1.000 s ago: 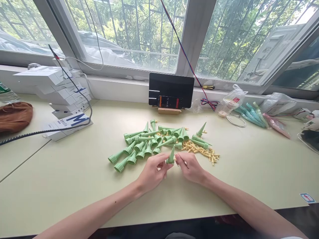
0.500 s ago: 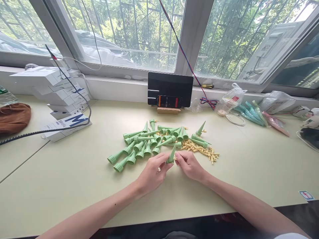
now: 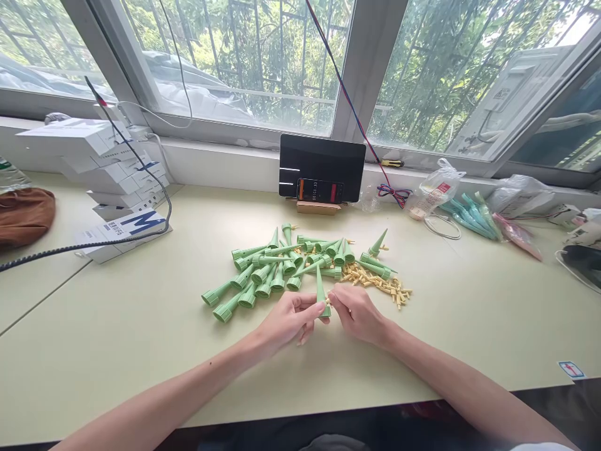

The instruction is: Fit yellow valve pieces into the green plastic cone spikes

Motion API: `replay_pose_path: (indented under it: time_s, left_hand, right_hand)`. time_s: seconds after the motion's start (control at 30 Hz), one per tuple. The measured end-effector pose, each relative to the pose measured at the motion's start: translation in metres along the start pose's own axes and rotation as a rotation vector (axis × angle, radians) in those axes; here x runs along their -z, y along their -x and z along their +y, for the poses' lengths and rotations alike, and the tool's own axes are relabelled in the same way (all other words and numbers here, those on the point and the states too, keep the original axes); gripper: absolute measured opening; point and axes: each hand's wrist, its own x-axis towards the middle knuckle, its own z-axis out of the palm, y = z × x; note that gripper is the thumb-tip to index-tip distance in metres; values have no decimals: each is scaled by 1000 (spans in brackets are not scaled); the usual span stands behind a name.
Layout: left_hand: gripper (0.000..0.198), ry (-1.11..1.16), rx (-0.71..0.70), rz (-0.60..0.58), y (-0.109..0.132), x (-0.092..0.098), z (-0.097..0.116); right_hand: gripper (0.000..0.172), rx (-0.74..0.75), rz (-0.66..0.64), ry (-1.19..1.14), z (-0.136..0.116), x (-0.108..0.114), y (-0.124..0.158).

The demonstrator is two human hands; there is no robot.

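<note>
My left hand (image 3: 287, 319) pinches a green plastic cone spike (image 3: 320, 290) near its wide end, tip pointing up and away. My right hand (image 3: 357, 314) meets it from the right, fingers closed on the spike's base, where a small yellow piece (image 3: 328, 301) shows. Just beyond the hands lies a pile of green spikes (image 3: 277, 266) on the pale table (image 3: 141, 326). To the pile's right is a heap of small yellow pieces (image 3: 378, 283).
A dark tablet (image 3: 322, 168) with a phone (image 3: 320, 190) leaning on it stands at the sill. White boxes (image 3: 113, 178) and a black cable (image 3: 70, 249) lie at left; a brown pouch (image 3: 23, 213) at far left. Plastic bags with teal spikes (image 3: 472, 213) lie at right.
The held spike has swung from leaning right to leaning slightly left and sits a little lower. Both hands stayed together at the same spot.
</note>
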Motion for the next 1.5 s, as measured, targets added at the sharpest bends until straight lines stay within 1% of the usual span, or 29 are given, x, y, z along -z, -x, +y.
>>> replay_pose_path:
  time_s: [0.1, 0.23, 0.4, 0.5, 0.7, 0.77, 0.83, 0.9, 0.97, 1.1, 1.23, 1.37, 1.5]
  left_hand:
    - [38, 40, 10, -12, 0, 0, 1]
    - [37, -59, -30, 32, 0, -1, 1]
    - [31, -177, -88, 92, 0, -3, -3]
    - [28, -247, -126, 132, 0, -3, -5]
    - [21, -449, -317, 212, -2, -4, -4]
    - [21, -499, -367, 236, -2, -4, -4]
    - [20, -528, -388, 245, -3, -4, -5]
    - [18, -527, -365, 231, -2, -4, -5]
    - [17, -489, -303, 205, -2, -4, -4]
    - [25, -359, -174, 155, 0, -6, -3]
    - [32, -248, -96, 99, 1, -7, -1]
    - [39, -151, -37, 52, 0, -5, -1]
    - [40, -91, -14, 22, 0, -4, 1]
  right_hand:
    - [31, 45, 5, 42, 1, 0, 1]
    - [31, 34, -13, 46, 0, 0, 1]
    - [34, -49, -12, 26, -1, -2, 1]
    - [36, -120, -3, -28, -2, -4, 1]
    - [39, -284, -25, -216, -7, -4, -3]
    - [40, -316, -26, -242, -8, -3, -4]
    - [42, -324, -22, -244, -8, -3, -4]
    - [42, -312, -17, -230, -7, -3, -4]
    - [42, -285, -14, -205, -5, -4, -2]
    - [39, -209, -5, -134, -3, -4, 0]
    - [36, -123, -7, -51, -1, -5, 1]
    - [33, -49, -7, 5, 0, -3, 1]
    - [31, 11, -10, 48, 1, -2, 1]
